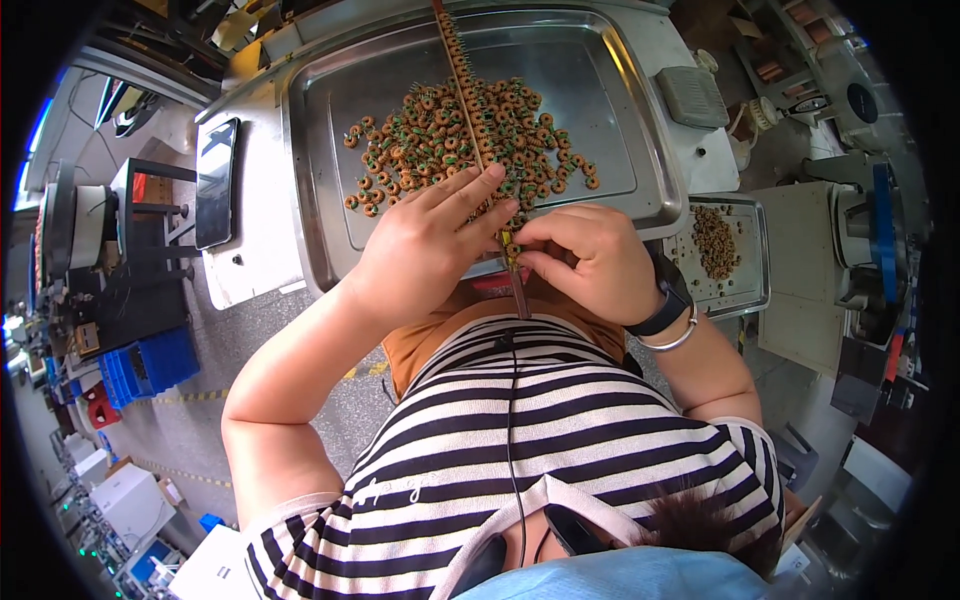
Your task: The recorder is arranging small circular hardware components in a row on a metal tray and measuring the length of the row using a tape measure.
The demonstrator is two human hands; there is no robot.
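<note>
The head view looks down on a person's two hands at the near edge of a large metal tray (pixel 590 90) on a white tabletop (pixel 252 268). A long, narrow strip (pixel 448 45) runs across the tray from the far rim toward the person's lap, with small ring-shaped parts lined along it. Under and around the strip lies a loose heap of brown rings (pixel 425 135) with green bits, a few scattered at the heap's sides.

The left hand (pixel 425 235) lies over the near part of the strip, its fingers stretched across it; whether they grip anything cannot be told. The right hand (pixel 590 250) comes in from the other side, thumb and forefinger narrowed to a small gap beside a yellow piece (pixel 507 248) on the strip; their exact hold is too small to tell. A dark watch (pixel 662 312) and a bracelet (pixel 672 340) circle the right wrist.

Left of the tray rests a dark flat device (pixel 217 185); to the right, a smaller tray (pixel 764 255) holds more rings (pixel 715 242).
</note>
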